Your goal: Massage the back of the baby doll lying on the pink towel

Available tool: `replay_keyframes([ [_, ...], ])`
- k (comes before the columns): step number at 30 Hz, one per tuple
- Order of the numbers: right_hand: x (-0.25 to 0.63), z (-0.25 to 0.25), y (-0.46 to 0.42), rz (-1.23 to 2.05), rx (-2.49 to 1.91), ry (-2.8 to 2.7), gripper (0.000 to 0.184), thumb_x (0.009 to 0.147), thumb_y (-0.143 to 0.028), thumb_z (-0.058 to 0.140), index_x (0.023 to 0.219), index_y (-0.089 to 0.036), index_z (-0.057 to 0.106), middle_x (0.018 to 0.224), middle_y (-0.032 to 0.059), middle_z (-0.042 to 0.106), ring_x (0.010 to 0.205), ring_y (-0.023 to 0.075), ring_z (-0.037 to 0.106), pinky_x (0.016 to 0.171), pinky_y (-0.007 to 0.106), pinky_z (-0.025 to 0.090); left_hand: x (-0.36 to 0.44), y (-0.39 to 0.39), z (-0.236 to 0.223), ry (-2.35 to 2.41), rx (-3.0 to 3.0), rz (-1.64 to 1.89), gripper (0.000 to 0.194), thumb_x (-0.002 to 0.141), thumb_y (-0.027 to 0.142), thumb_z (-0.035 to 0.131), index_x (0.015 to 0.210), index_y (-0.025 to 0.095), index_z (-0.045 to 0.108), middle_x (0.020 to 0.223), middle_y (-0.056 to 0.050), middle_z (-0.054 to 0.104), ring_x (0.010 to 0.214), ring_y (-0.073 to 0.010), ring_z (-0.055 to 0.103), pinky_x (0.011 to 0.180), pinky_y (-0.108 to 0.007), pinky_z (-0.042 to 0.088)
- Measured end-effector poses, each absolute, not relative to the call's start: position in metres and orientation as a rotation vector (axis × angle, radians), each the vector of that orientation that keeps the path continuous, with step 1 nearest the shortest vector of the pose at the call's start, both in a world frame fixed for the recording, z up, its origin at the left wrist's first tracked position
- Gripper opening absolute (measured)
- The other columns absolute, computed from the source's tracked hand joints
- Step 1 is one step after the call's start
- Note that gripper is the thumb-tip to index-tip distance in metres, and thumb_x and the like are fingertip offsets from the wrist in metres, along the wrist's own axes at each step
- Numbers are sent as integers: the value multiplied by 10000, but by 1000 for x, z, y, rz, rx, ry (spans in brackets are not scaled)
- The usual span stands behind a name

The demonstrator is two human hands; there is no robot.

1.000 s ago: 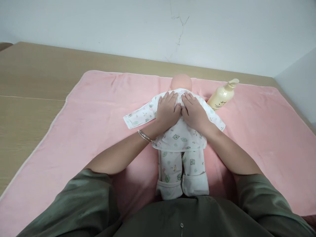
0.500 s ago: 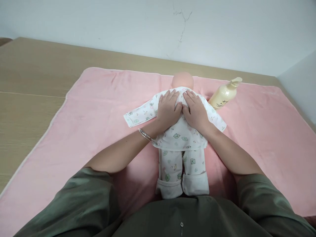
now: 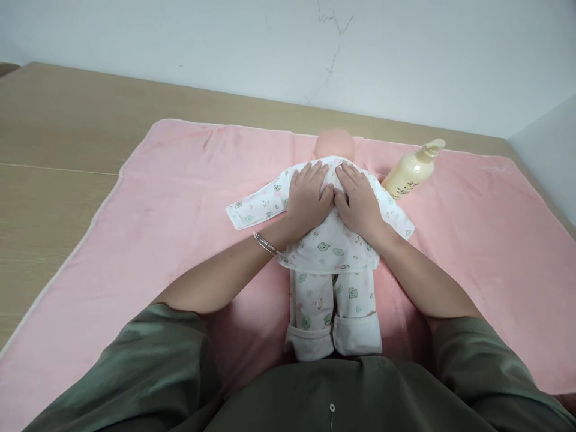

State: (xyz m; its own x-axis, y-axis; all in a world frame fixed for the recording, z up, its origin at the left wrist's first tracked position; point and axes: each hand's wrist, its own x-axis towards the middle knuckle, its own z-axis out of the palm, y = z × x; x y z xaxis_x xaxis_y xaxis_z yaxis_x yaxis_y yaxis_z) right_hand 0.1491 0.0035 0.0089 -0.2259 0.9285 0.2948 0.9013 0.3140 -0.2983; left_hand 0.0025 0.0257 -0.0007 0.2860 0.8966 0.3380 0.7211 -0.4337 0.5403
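A baby doll (image 3: 330,264) in white printed pyjamas lies along the middle of a pink blanket (image 3: 171,228), its bare head (image 3: 334,144) pointing away from me and its legs toward me. My left hand (image 3: 308,198) lies flat on the doll's upper body, fingers stretched out and together. My right hand (image 3: 357,201) lies flat beside it, thumbs nearly touching. Neither hand grips anything. A metal bangle (image 3: 266,245) sits on my left wrist.
A cream pump bottle (image 3: 411,171) lies tilted on the blanket just right of the doll's shoulder. The blanket covers a light wooden table (image 3: 49,180) that stands against a pale wall (image 3: 405,60). My green sleeves fill the bottom of the view.
My hands stay flat on the doll's upper body with almost no movement. The view has tilted slightly, shifting everything a little upward in the picture.
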Motion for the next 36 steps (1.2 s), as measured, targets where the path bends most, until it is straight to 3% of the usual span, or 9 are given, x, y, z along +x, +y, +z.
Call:
replay_keyframes([
  [11,150,7,4,89,-1608,-2180,537,969,-249,336,1460,-50,423,1536,149,341,1449,267,256,1209,503,226,3,26,0,1492,2283,860,520,915,248,355,1397,122,501,1508,-110,479,1449,-277,357,1221,-511,226],
  [25,149,8,3,100,-1623,-2171,531,968,-249,334,1471,-98,414,1541,123,340,1454,250,251,1210,504,222,2,27,-3,1485,2292,911,486,926,260,363,1381,176,513,1493,-85,502,1436,-271,381,1213,-511,245],
  [32,153,12,6,102,-1609,-2253,552,964,-245,348,1475,-43,403,1550,150,313,1461,281,230,1217,501,211,5,15,5,1495,2423,868,458,935,239,354,1315,95,565,1448,-157,535,1390,-311,445,1196,-492,283],
  [36,149,18,0,63,-1647,-2290,542,970,-232,348,1468,-27,410,1528,166,350,1449,289,267,1212,497,237,4,18,6,1493,2378,850,479,925,226,350,1345,90,538,1477,-158,504,1425,-312,397,1198,-512,280],
])
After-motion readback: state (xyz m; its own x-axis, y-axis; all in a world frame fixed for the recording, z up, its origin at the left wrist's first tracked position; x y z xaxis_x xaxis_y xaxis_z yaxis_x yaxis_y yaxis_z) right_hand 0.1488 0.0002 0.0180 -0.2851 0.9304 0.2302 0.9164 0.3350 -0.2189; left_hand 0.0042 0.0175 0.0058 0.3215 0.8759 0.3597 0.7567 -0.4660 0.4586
